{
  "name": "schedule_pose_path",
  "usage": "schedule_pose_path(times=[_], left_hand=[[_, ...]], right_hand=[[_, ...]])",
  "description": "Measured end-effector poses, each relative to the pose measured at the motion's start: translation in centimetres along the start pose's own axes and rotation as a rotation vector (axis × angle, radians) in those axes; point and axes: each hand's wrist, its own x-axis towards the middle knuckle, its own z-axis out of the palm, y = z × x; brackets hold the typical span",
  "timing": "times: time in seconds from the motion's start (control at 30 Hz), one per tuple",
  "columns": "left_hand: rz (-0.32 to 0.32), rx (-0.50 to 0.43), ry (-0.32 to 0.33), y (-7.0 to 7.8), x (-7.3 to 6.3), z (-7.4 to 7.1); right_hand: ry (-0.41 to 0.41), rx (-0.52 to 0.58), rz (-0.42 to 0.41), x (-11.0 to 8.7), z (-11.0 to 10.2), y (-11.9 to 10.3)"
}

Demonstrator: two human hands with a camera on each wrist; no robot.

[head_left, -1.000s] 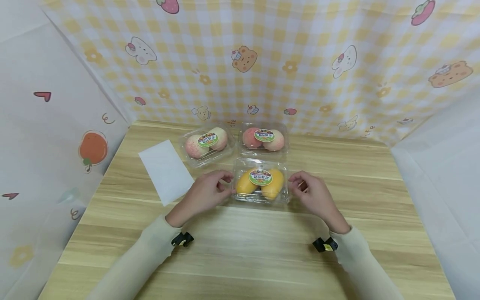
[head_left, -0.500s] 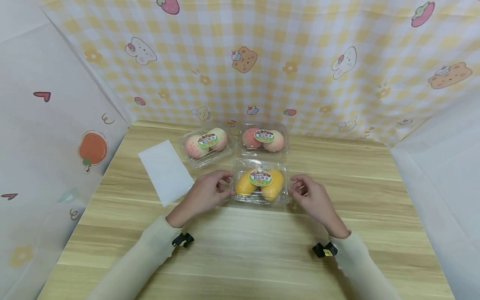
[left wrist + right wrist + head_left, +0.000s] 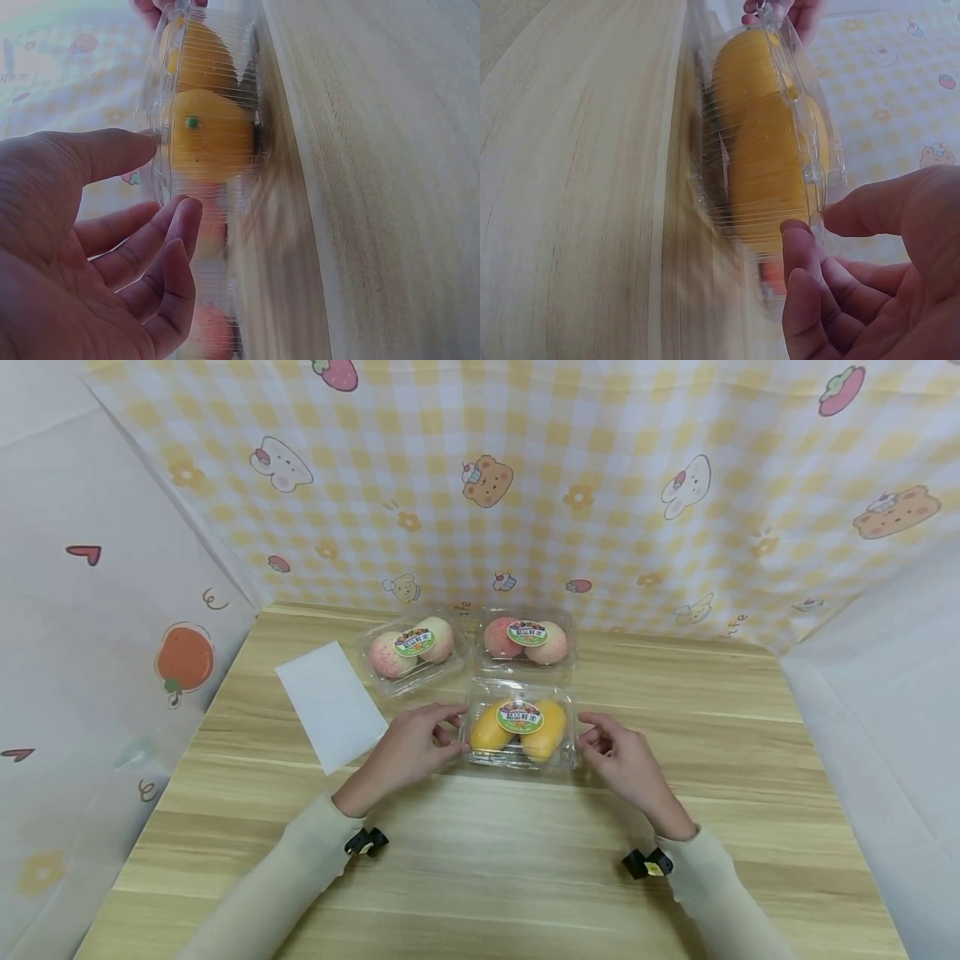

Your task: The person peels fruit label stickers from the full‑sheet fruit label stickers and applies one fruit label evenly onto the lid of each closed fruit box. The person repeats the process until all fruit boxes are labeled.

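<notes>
A clear plastic fruit box (image 3: 520, 762) with two yellow mangoes and a round label sits on the table. My left hand (image 3: 412, 743) is at its left side. In the left wrist view, my thumb and fingertips pinch the box's rim, the other fingers half curled. On the opposite side, my right hand (image 3: 626, 760) pinches the rim between thumb and finger, as the right wrist view shows. The mangoes (image 3: 210, 135) are visible through the ribbed wall. Behind stand two more clear boxes, one with pale pink peaches (image 3: 393, 654) and one with redder peaches (image 3: 502, 637).
A white sheet of paper (image 3: 330, 706) lies on the wooden table (image 3: 487, 877), left of the boxes. Along the table's back edge hangs a yellow checked curtain (image 3: 540, 527). White cloth (image 3: 90, 693) closes off the left side.
My right hand has shifted slightly towards me at the box's right side. My left hand and the mango box stay almost where they were.
</notes>
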Motion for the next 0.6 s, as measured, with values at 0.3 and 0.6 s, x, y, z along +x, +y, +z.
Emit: schedule_pose_path(times=[0.3,0.6], left_hand=[[-0.004,0.004,0.001,0.25,0.00,0.05],[0.003,-0.008,0.000,0.32,0.15,0.21]], right_hand=[[-0.015,0.006,-0.002,0.06,-0.14,0.07],[-0.022,0.013,0.005,0.03,-0.43,0.08]])
